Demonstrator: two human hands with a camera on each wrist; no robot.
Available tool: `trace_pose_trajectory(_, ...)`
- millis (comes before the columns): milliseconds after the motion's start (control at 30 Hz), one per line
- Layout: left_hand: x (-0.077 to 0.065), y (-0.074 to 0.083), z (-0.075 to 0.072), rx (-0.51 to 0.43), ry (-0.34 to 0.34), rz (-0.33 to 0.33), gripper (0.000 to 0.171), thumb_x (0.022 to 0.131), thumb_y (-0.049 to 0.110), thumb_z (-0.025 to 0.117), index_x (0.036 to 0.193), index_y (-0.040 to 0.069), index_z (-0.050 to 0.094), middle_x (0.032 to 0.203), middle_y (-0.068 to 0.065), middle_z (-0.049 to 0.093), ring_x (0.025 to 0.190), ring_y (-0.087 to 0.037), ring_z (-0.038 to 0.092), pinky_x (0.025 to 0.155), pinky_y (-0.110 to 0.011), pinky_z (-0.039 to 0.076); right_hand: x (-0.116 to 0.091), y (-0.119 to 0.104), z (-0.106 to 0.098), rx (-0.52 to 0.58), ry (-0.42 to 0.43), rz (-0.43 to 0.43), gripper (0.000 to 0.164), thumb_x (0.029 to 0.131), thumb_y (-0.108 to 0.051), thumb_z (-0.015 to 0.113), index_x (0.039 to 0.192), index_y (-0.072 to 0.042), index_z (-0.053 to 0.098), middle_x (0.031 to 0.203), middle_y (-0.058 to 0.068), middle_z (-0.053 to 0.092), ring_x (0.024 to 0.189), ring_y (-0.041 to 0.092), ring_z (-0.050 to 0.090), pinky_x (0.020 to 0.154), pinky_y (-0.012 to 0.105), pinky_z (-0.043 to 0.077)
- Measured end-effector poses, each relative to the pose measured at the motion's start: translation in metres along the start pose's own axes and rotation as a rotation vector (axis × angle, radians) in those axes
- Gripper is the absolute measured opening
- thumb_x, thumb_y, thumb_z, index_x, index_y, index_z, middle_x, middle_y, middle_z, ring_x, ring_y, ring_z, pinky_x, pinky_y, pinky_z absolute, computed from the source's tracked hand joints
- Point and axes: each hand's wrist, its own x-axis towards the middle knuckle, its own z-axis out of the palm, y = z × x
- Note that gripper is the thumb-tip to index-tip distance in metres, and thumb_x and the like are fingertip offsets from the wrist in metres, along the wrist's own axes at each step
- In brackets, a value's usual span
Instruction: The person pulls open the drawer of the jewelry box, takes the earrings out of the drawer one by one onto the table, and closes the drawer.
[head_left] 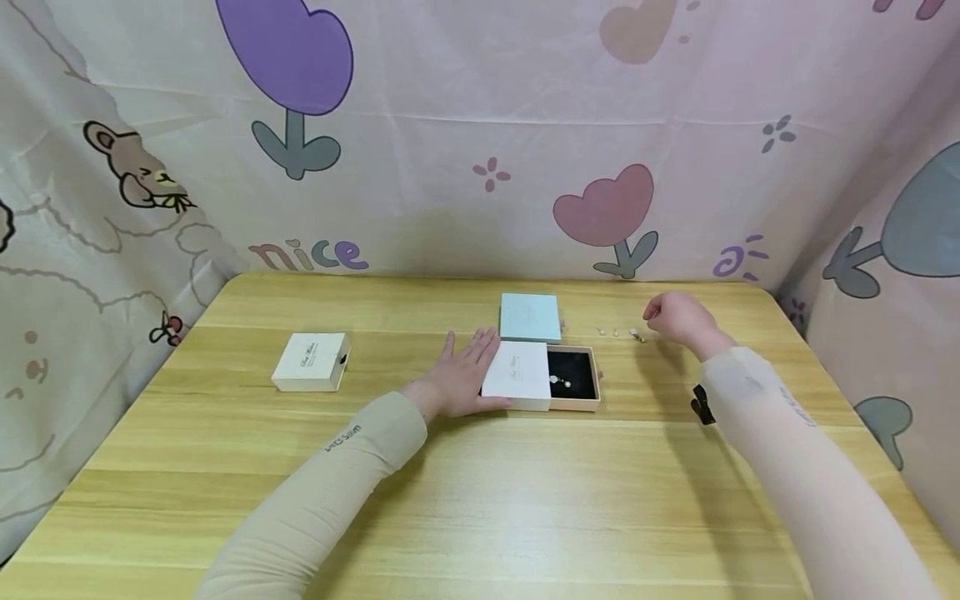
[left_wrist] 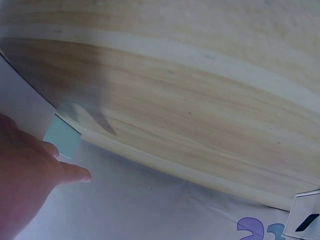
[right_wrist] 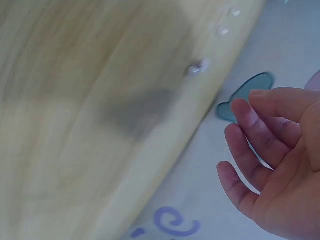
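My left hand [head_left: 461,379] lies with fingers spread against the left side of a white drawer-style jewelry box [head_left: 517,375]. The box's black-lined drawer [head_left: 573,367] is pulled out to the right, and a pearl earring [head_left: 560,382] lies in it. Over the back right of the table, my right hand [head_left: 678,321] hovers with its fingers loosely bent. In the right wrist view nothing shows between those fingers [right_wrist: 245,137]. Just left of that hand lies a shiny earring [head_left: 637,335], with two smaller pearl-like pieces [head_left: 608,332] beyond it.
A light blue box [head_left: 530,317] stands directly behind the white jewelry box. Another white box [head_left: 311,362], closed, sits at the left of the wooden table [head_left: 480,500]. A patterned cloth [head_left: 420,150] hangs along the back edge. Something black [head_left: 702,406] shows beside the right cuff.
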Motion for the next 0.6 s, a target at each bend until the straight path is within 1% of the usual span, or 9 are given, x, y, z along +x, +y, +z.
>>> trace_pose_trajectory(133,-0.001,0.0,-0.001,-0.009,-0.002,-0.003,0.1,0.085,0.072,0.039,0.151,0.007,0.0,0.159,-0.01,-0.003,0.147,-0.024,0.0,0.113,-0.06,0.0,-0.005,-0.014,0.001,0.002,0.013,-0.059,0.023,0.084,-0.004,0.054,0.1,0.009,0.064,0.096,0.023,0.066,0.081,0.03,0.061,0.08,0.047,0.048)
trace_pose_trajectory(200,0.0,-0.001,0.0,-0.003,-0.013,-0.008,0.101,0.085,0.072,0.038,0.151,0.007,-0.002,0.159,-0.009,-0.004,0.147,-0.024,-0.001,0.113,-0.06,-0.001,-0.007,-0.022,0.003,-0.003,0.019,-0.088,0.022,0.084,-0.004,0.054,0.099,0.008,0.065,0.094,0.021,0.067,0.08,0.028,0.062,0.08,0.046,0.048)
trace_pose_trajectory(500,0.002,-0.002,0.003,0.006,-0.002,0.001,0.102,0.084,0.074,0.036,0.151,0.007,-0.003,0.159,-0.009,-0.004,0.147,-0.024,-0.001,0.113,-0.06,-0.001,-0.023,-0.055,0.017,-0.064,0.093,-0.247,0.016,0.083,-0.001,0.057,0.091,0.001,0.071,0.088,0.014,0.072,0.081,0.024,0.065,0.08,0.043,0.051)
trace_pose_trajectory(600,0.002,-0.002,0.002,0.003,-0.003,0.001,0.101,0.084,0.073,0.037,0.151,0.007,-0.003,0.159,-0.009,-0.005,0.147,-0.024,-0.002,0.113,-0.06,-0.001,-0.028,-0.064,0.024,-0.092,0.096,-0.288,0.015,0.083,0.0,0.058,0.088,-0.001,0.072,0.086,0.011,0.072,0.079,0.022,0.066,0.079,0.041,0.051)
